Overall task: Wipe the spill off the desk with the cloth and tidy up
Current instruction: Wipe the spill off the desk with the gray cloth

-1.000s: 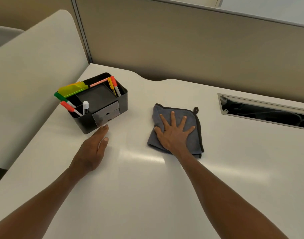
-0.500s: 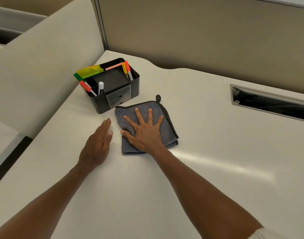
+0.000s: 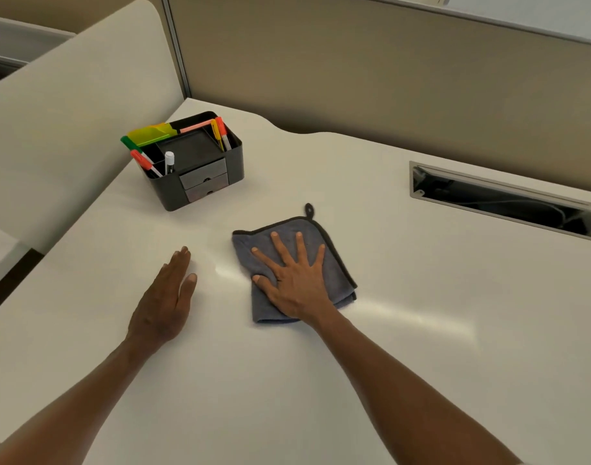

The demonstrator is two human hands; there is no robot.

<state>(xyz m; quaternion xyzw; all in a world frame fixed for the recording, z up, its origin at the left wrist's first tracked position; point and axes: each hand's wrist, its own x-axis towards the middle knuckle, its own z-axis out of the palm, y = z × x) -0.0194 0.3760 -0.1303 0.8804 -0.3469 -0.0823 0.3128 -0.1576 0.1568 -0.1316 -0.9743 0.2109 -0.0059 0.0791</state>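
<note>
A grey cloth (image 3: 334,260) with a dark hem and a small hanging loop lies folded on the white desk (image 3: 421,347). My right hand (image 3: 294,280) presses flat on it, fingers spread, with the thumb at a bunched fold on the cloth's left edge. My left hand (image 3: 165,303) rests palm down on the bare desk to the left of the cloth, fingers together, holding nothing. A shiny streak (image 3: 225,272) shows on the desk between the two hands; I cannot tell whether it is liquid or glare.
A black desk organizer (image 3: 227,169) with coloured markers and small drawers stands at the back left. A cable slot (image 3: 502,203) is cut into the desk at the back right. Beige partition panels (image 3: 354,78) close off the back and left.
My right hand slid the cloth left until it lay close to the organizer, then back to the right and away from it. My left hand stayed flat on the desk.
</note>
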